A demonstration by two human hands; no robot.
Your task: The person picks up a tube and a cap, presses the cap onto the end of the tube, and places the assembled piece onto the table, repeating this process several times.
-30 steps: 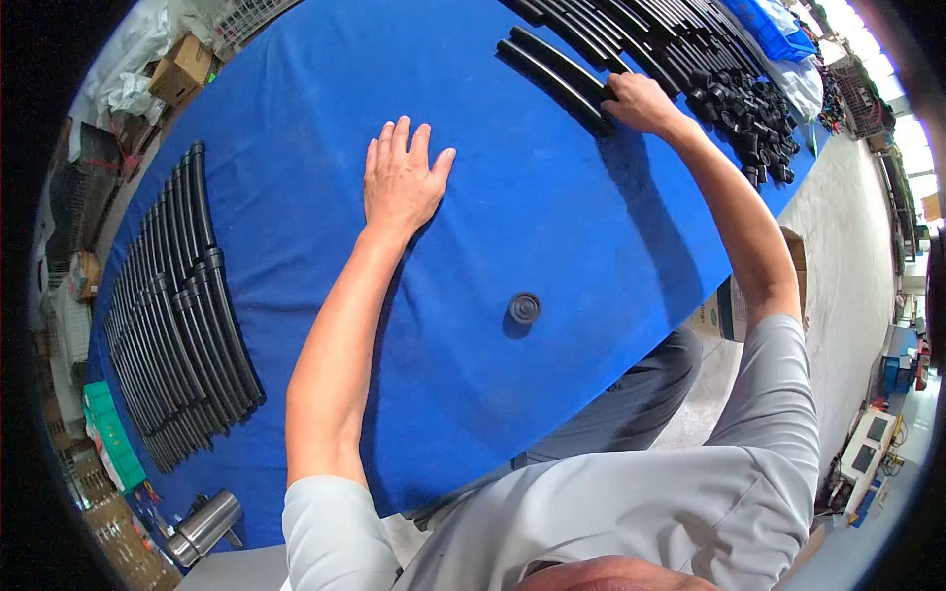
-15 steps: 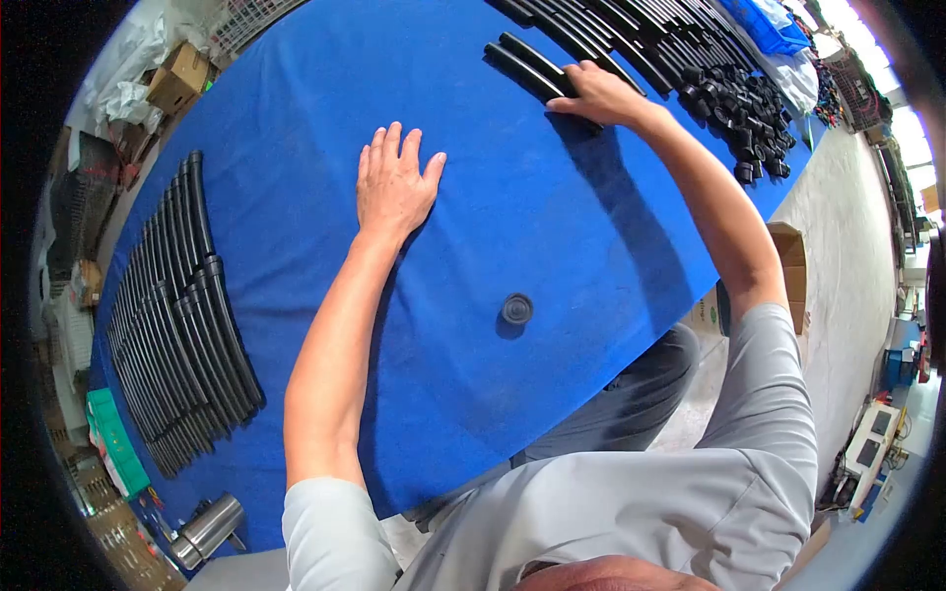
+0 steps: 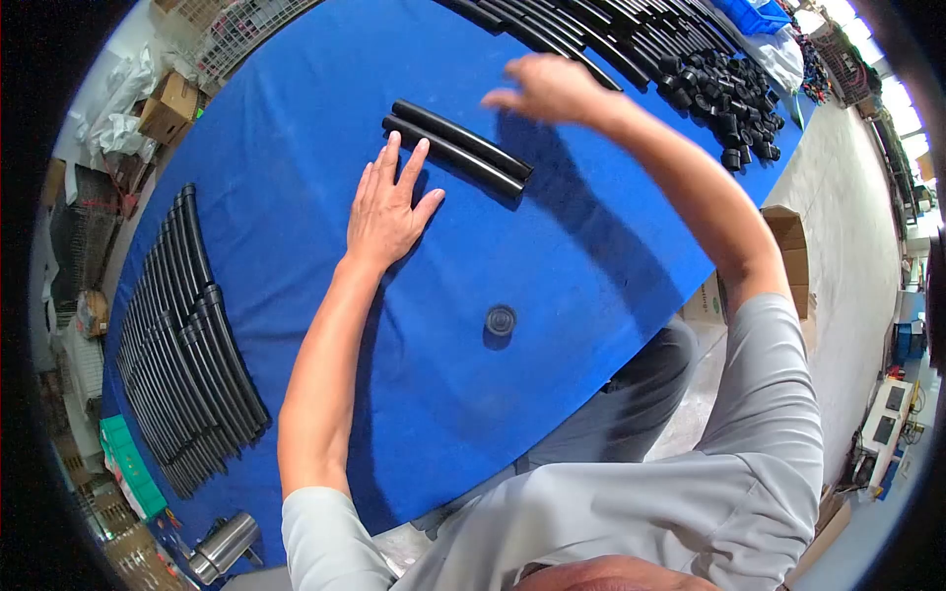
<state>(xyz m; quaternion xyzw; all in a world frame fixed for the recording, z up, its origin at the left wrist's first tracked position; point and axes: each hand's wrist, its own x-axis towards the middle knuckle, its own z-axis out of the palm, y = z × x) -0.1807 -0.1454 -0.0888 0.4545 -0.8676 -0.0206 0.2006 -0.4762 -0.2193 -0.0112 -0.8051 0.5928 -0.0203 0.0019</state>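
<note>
Two black plastic tubes (image 3: 458, 161) lie side by side on the blue cloth (image 3: 581, 266), slanting down to the right. My left hand (image 3: 382, 212) is open with its fingers spread, and its fingertips meet the nearer tube near its left end. Up and to the right of the pair, my right hand (image 3: 557, 91) is blurred by motion. Its thumb stands apart from the other fingers and nothing shows in it. Closer to my body sits a small round black cap (image 3: 500, 320), touched by neither hand.
Rows of black tubes (image 3: 192, 345) lie on the left side. More tubes (image 3: 591, 39) are at the far edge, beside a heap of black fittings (image 3: 724, 103) and a blue bin (image 3: 754, 15). A metal cylinder (image 3: 225, 545) and a green box (image 3: 133, 468) stand lower left.
The two tubes have moved left from under my right hand to my left fingertips. My right hand has come off them and shifted up and left. The view has shifted slightly.
</note>
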